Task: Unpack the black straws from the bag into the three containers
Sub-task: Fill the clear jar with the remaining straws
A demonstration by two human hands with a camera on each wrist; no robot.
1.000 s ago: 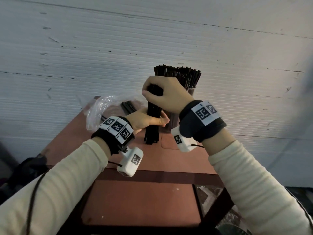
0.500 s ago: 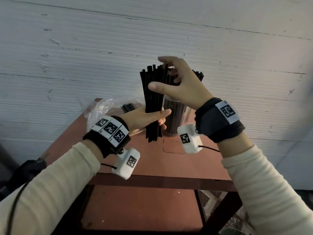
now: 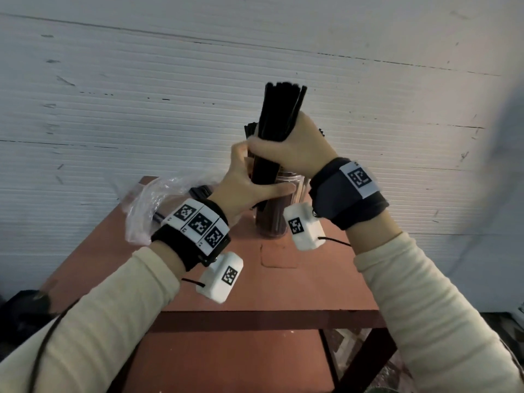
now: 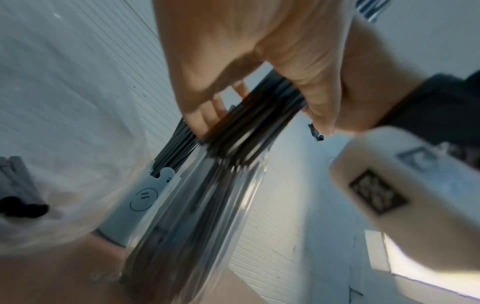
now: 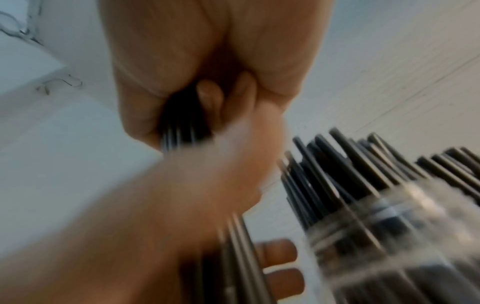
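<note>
Right hand (image 3: 295, 154) has its fingers wrapped tight round a bundle of black straws (image 3: 279, 123), upright, lower ends at the mouth of a clear container (image 3: 272, 222) on the red surface (image 3: 326, 273) w/ more straws already in it. Left hand (image 3: 243, 188) cups the bundle's lower part just under the right, fingers curled round it, thumb across the front. Plastic bag (image 3: 150, 205) lies to the left w/ a few straws inside; white smiley container (image 4: 140, 203) stands behind the clear one.

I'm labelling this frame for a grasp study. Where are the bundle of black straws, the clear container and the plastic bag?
bundle of black straws (image 3: 280, 109): head view, upper shafts above the right hand.
clear container (image 3: 272, 222): head view, its lower wall.
plastic bag (image 3: 147, 202): head view, crumpled film left of the wrist.
</note>
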